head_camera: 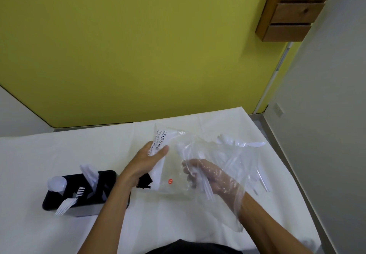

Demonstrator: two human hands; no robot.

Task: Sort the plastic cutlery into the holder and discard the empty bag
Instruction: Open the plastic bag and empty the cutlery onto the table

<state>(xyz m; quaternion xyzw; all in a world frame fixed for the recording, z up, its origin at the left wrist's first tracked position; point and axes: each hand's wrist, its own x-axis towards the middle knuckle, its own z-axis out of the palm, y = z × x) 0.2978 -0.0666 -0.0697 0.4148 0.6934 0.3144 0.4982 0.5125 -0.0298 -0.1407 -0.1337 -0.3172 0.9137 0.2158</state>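
Note:
A clear plastic bag (223, 154) with a white printed label lies lifted over the white table, with white plastic cutlery (241, 143) showing through it. My left hand (147, 160) pinches the bag's labelled edge between thumb and fingers. My right hand (208, 174) is inside the bag, fingers curled round a bundle of white cutlery handles (207, 189). A black cutlery holder (85, 204) stands at the left, holding white forks (66, 204), a spoon (56, 183) and knives (90, 172).
The table (59, 154) is covered with a white cloth and its right edge runs beside a grey floor strip. A yellow wall stands behind the table. A wooden drawer unit (295, 8) hangs at the upper right.

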